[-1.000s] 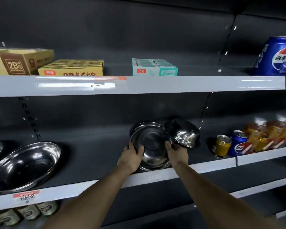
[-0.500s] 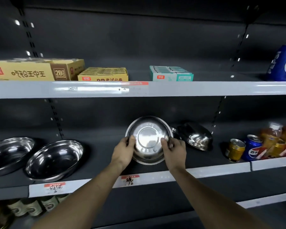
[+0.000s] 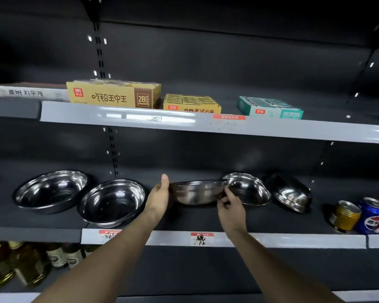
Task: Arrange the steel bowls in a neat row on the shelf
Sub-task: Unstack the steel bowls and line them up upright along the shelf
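**Third bowl goes down in the line**

Left hand (image 3: 160, 194) lies flat against the bowl's left wall, fingers straight; our right hand (image 3: 230, 203) pinches the opposite rim. Between them the steel bowl (image 3: 197, 192) sits upright on the middle shelf (image 3: 282, 239), just right of two upright bowls (image 3: 113, 201) in the row. To its right a tilted bowl (image 3: 246, 189) touches or nearly touches it, and an overturned bowl (image 3: 290, 194) lies beyond. We judge it light, rigid and slick, so the rolled rim is the place to take hold. Drink cans (image 3: 346, 215) stand far right.
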`<state>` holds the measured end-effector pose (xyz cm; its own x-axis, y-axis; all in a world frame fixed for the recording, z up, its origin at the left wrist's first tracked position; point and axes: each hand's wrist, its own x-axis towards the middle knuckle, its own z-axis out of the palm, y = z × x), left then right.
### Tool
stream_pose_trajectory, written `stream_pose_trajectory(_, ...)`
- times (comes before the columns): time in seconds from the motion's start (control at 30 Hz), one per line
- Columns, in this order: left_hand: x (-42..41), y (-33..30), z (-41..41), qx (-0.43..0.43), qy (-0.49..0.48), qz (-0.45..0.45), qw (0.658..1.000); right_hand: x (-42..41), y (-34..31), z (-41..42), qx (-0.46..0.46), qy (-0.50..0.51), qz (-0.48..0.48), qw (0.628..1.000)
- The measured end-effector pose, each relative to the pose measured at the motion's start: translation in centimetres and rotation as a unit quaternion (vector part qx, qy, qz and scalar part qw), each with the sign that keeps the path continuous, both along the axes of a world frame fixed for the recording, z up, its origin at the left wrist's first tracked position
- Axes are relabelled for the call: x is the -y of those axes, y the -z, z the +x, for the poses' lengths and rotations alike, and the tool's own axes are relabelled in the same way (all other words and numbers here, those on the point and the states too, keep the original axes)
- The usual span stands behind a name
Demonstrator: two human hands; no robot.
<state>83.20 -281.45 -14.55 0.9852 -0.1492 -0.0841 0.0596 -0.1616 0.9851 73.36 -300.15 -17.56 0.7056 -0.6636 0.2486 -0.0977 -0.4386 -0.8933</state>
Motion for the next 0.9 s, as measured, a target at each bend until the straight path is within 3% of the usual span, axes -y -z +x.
stream_pose_trajectory(0.23, -0.5, 1.0, 0.8, 0.034, 0.034, -0.005, 0.999, -0.4, -0.4, 0.7, 0.036, 0.005, 0.248, 0.968)
stream_pose_trajectory(0.43, -0.8, 1.1, 0.6, 0.051, 0.075, 0.023, 0.996, -0.5, -0.7, 0.6, -0.030, 0.012, 0.218, 0.975)
stream_pose_trajectory(0.6, -1.6, 0.7, 1.0, 0.100, 0.102, 0.142, 0.980, -0.5, -0.2, 0.7, -0.060, 0.025, 0.226, 0.972)
stream_pose_trajectory(0.73, -2.9, -0.2, 1.3, 0.167, 0.079, 0.304, 0.935, -0.5, 0.5, 1.1, -0.084, 0.031, 0.235, 0.968)
stream_pose_trajectory(0.9, -4.8, -0.3, 1.8, 0.203, 0.095, 0.379, 0.898, -1.1, 1.7, 1.5, -0.102, 0.028, 0.235, 0.966)
